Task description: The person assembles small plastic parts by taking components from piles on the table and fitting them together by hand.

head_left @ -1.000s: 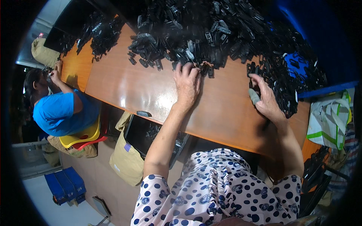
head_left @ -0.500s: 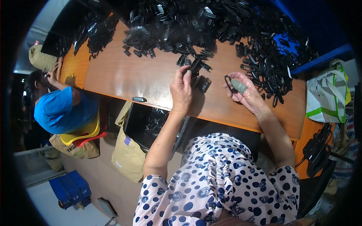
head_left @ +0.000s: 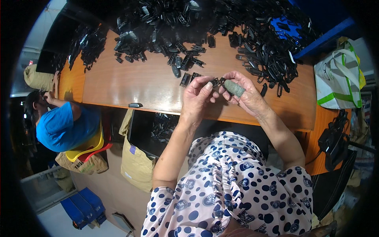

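Note:
My left hand [head_left: 197, 96] pinches a small black plastic piece [head_left: 214, 81] between thumb and fingers. Close against it, my right hand [head_left: 248, 94] grips a black frame-like plastic part [head_left: 222, 82]. A grey-green finger cot [head_left: 234, 88] covers the right thumb. The two parts meet or nearly meet above the table's near side; fingers hide most of both, so I cannot tell whether they are joined. Just beyond my left hand lie a dark plastic casing [head_left: 184, 79] and several other black pieces.
A large heap of black plastic parts [head_left: 169, 23] covers the far side of the wooden table [head_left: 130, 81]. One loose piece [head_left: 135, 105] lies at the near edge. Below is an open black bin [head_left: 140, 130] with parts. A bag [head_left: 335, 87] stands right; a person in blue [head_left: 63, 126] sits left.
My hands have come together from apart, bringing the frame-like part in the right hand up to the piece in the left. The whole view has shifted slightly.

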The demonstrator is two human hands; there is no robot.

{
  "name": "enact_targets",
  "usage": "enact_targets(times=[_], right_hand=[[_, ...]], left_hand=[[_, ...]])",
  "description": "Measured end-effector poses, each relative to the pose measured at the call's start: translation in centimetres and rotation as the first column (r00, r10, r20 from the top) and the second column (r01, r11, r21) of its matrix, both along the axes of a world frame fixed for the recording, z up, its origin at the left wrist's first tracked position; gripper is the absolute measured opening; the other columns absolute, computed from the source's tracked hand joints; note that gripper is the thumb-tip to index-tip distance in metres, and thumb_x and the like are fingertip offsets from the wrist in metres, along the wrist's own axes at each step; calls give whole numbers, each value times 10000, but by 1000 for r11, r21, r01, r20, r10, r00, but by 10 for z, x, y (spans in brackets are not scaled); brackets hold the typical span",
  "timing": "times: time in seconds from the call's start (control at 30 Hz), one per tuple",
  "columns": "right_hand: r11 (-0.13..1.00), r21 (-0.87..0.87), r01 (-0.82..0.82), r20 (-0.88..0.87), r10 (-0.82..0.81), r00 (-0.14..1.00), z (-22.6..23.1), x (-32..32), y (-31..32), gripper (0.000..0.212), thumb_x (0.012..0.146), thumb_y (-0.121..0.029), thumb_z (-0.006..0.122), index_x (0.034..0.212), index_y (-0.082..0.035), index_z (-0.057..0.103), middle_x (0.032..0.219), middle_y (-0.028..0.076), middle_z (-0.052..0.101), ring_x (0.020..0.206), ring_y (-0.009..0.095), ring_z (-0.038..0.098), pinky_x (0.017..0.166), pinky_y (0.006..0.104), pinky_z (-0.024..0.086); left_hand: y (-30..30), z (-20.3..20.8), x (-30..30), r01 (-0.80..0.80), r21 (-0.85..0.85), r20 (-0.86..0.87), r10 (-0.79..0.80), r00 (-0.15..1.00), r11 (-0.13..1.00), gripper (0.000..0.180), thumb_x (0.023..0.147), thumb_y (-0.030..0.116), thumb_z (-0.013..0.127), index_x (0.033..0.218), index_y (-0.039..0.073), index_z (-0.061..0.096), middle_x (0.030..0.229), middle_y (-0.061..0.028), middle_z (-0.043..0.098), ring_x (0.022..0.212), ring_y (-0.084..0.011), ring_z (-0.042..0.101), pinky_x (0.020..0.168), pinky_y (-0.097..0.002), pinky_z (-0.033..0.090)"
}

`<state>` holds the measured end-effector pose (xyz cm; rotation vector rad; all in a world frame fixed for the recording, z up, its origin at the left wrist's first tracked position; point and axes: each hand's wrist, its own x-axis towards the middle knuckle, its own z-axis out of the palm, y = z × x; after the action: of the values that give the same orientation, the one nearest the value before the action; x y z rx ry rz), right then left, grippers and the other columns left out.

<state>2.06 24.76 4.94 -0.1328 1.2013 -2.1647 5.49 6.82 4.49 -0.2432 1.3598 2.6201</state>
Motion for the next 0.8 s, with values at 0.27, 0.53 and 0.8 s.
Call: enact_targets(times=[0.27, 0.53, 0.8], right_hand=[[996, 14, -91, -34, 92, 995, 1, 6, 17, 276, 880, -176, 643, 1080, -66, 490, 846, 47, 606, 667, 51, 511, 515, 150, 354], [980, -57, -189, 34, 192, 981, 10, 10, 25, 237, 872, -133, 632, 1060, -60, 508, 870, 40, 609, 695, 45, 497, 590, 146, 385], [968, -48, -247, 35, 249, 968, 11, 10, 25, 258, 845, -84, 657, 1051, -47, 507, 864, 55, 612, 678, 44, 485, 531, 143, 348]], left_hand=[[5, -4, 20, -186, -850, -377, -322, 869, 493, 235, 887, 109, 614, 1091, 7, 555, 853, -71, 644, 716, -161, 622, 627, -304, 495], [11, -5, 33, -50, -514, -323, -139, 936, 856, 192, 873, 91, 626, 1043, 4, 606, 864, -51, 632, 768, -128, 586, 680, -247, 469], [5, -7, 39, -110, -671, -379, -211, 901, 733, 179, 880, 96, 620, 1033, 2, 608, 866, -71, 640, 739, -127, 597, 657, -242, 479]])
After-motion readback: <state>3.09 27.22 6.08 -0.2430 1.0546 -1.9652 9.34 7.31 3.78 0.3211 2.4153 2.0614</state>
